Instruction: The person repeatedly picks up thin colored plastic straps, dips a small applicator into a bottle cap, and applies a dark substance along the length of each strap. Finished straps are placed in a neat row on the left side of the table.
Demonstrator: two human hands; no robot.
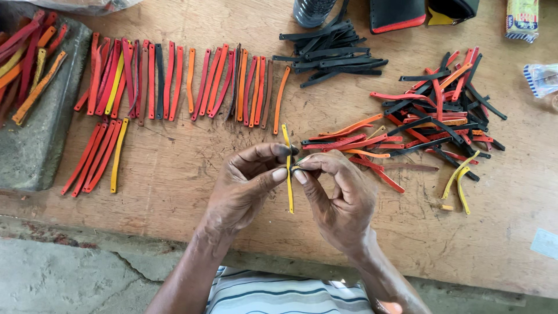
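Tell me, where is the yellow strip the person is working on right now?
The yellow strip stands upright at the picture's centre, pinched between the left hand and right hand, above the wooden table.

A thin yellow strip [288, 174], narrow and flat, probably leather, stands nearly upright, pinched at its middle between both thumbs and forefingers, lifted above the wooden worktop [174, 174].
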